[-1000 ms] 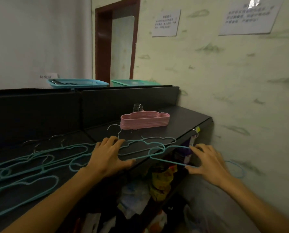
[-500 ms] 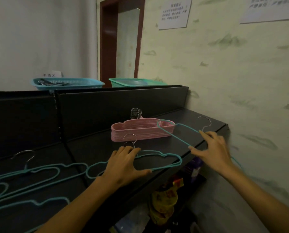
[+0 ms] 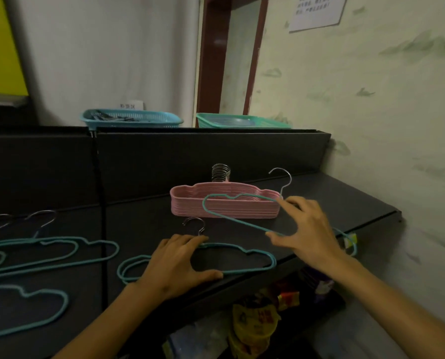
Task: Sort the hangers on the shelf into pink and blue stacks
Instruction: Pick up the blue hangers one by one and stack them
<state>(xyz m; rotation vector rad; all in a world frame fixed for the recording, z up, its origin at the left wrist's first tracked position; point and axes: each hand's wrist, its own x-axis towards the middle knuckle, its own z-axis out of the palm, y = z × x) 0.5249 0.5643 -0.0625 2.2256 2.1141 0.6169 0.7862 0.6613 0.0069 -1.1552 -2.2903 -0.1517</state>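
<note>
A neat stack of pink hangers (image 3: 224, 207) stands on the black shelf (image 3: 340, 200), its metal hooks bunched at the back. My right hand (image 3: 307, 229) holds a blue hanger (image 3: 231, 218) lifted and tilted in front of the pink stack, hook pointing up. My left hand (image 3: 176, 263) rests flat on a small pile of blue hangers (image 3: 255, 257) at the shelf's front edge. Several more blue hangers (image 3: 47, 252) lie scattered over the left part of the shelf.
A blue basket (image 3: 130, 119) and a green basket (image 3: 242, 121) sit on top of the shelf's back panel. The wall (image 3: 384, 112) closes the right side. Packaged goods (image 3: 255, 322) fill the shelf below. A doorway stands behind.
My right hand has carried the blue hanger up from the shelf's front edge to a spot in front of the pink stack. My left hand stays on the blue pile.
</note>
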